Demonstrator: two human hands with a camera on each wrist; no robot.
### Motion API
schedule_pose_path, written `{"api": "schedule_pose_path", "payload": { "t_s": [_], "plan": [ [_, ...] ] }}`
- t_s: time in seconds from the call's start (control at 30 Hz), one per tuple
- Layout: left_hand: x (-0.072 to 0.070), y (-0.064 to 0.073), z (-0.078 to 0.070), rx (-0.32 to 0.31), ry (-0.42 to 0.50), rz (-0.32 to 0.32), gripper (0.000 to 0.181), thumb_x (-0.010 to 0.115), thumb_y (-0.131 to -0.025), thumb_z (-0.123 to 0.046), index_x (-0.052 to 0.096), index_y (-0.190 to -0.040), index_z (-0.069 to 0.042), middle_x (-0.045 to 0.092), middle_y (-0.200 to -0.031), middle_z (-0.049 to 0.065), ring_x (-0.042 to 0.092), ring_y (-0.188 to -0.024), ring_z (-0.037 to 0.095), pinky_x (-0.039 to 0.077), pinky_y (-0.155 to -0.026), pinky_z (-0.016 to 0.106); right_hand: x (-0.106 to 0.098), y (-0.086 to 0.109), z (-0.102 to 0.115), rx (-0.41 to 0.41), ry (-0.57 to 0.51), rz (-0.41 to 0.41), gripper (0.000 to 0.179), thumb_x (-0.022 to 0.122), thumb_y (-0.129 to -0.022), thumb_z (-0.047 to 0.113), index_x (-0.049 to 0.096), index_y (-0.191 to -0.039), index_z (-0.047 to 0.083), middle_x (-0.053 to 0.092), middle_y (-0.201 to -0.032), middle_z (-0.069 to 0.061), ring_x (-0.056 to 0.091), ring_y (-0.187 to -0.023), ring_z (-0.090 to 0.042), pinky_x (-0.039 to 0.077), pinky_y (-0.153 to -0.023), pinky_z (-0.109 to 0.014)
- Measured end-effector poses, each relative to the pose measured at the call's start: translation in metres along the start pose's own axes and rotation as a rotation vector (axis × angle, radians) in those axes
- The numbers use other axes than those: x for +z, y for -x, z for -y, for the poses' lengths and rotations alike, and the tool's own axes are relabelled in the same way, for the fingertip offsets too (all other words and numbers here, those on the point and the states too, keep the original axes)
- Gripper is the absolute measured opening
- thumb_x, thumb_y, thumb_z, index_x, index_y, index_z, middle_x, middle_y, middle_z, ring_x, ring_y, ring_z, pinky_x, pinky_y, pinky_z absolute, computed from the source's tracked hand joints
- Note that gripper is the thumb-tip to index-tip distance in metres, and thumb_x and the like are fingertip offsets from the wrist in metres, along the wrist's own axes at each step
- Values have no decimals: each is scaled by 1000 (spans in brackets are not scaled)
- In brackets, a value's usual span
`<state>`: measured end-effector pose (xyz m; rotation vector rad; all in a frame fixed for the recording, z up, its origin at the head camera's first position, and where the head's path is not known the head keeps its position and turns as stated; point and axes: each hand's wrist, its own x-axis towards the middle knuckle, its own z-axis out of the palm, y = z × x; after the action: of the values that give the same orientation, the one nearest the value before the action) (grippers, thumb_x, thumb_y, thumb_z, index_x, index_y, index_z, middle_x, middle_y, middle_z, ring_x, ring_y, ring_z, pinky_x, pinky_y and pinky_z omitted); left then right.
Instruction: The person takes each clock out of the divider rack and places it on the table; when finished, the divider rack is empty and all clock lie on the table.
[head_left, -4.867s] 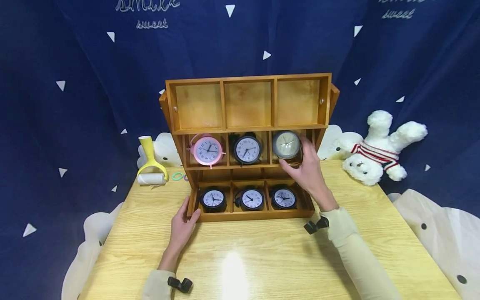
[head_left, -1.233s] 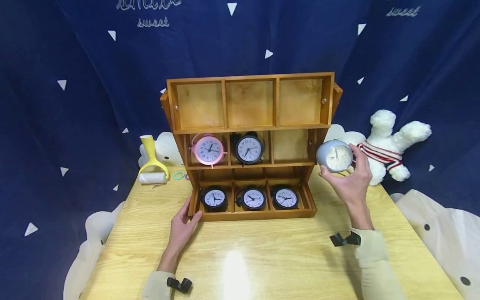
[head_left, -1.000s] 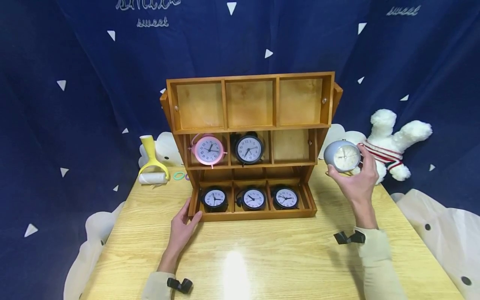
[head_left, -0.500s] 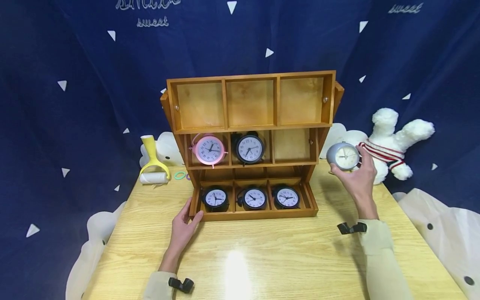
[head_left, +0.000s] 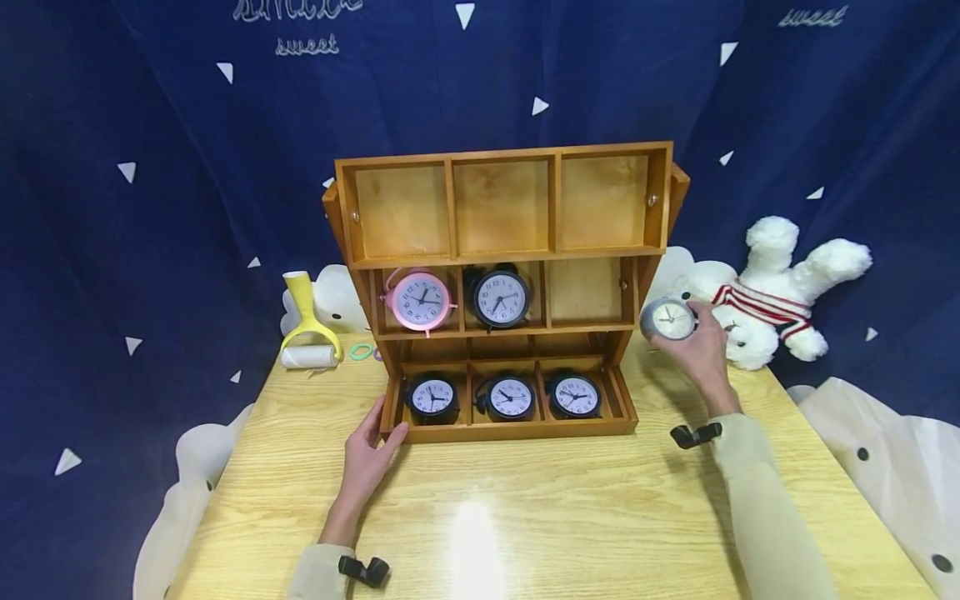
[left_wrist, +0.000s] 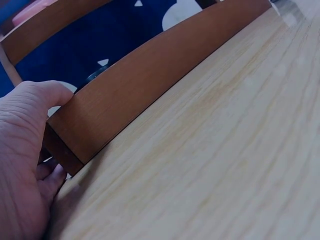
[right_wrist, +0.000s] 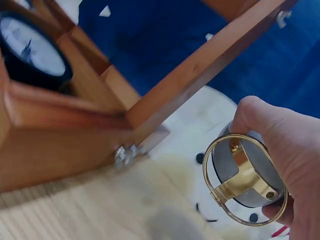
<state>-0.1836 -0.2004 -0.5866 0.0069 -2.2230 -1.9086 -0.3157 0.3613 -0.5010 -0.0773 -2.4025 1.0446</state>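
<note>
My right hand [head_left: 697,354] grips a small grey-blue round alarm clock [head_left: 670,318], held in the air just right of the wooden shelf. A gold ring stand [right_wrist: 245,172] shows on the clock's underside in the right wrist view. With thumb over the edge and fingers at the side, my left hand [head_left: 365,457] holds the bottom-left front corner of the three-tier wooden shelf [head_left: 517,431]. A pink alarm clock [head_left: 420,301] and a black one [head_left: 501,298] sit in the middle tier. Black clocks stand in the bottom tier's three compartments, including a right-hand one [head_left: 575,396].
At the table's back left lies a yellow-handled lint roller [head_left: 307,329], near a green ring [head_left: 361,352]. A white plush toy [head_left: 768,300] in a striped sweater lies upside down at the back right. Dark blue curtain [head_left: 247,150] hangs behind the wooden table [head_left: 555,508].
The grey-blue clock has left the middle tier's right compartment in my right hand, gone out to the right, then shifted slightly back toward the shelf. My left hand stays on the corner.
</note>
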Motion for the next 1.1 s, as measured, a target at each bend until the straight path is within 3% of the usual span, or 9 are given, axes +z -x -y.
{"api": "schedule_pose_path", "payload": {
  "t_s": [0.23, 0.47, 0.67, 1.1],
  "plan": [
    [0, 0, 1, 16, -3, -9, 70, 77, -97, -16, 43, -157, -1, 44, -160, 22, 45, -144, 41, 40, -106, 11, 17, -8, -15, 37, 40, 119, 87, 91, -77, 26, 48, -144, -9, 59, -130, -35, 56, -117, -53, 45, -99, -65],
    [-1, 0, 1, -7, 19, -2, 70, 76, -98, -15, 43, -158, -2, 44, -160, 20, 44, -146, 34, 38, -111, 15, 27, -11, -19, 106, 97, 215, 92, 89, -80, 32, 43, -147, -12, 57, -131, -38, 57, -117, -53, 49, -100, -65],
    [-1, -1, 1, -10, 14, 9, 70, 76, -98, -19, 42, -158, -3, 44, -161, 19, 42, -148, 33, 37, -113, 18, 28, -17, -21, 161, 136, 254, 94, 85, -83, 36, 39, -148, -14, 56, -131, -41, 57, -116, -55, 49, -97, -67],
    [1, 1, -2, 6, -23, -9, 70, 76, -98, -18, 43, -157, -1, 44, -160, 22, 43, -147, 38, 38, -114, 24, 33, -24, -29, 170, 172, 288, 89, 85, -83, 40, 45, -139, -16, 59, -120, -39, 60, -105, -51, 52, -86, -62]
  ]
}}
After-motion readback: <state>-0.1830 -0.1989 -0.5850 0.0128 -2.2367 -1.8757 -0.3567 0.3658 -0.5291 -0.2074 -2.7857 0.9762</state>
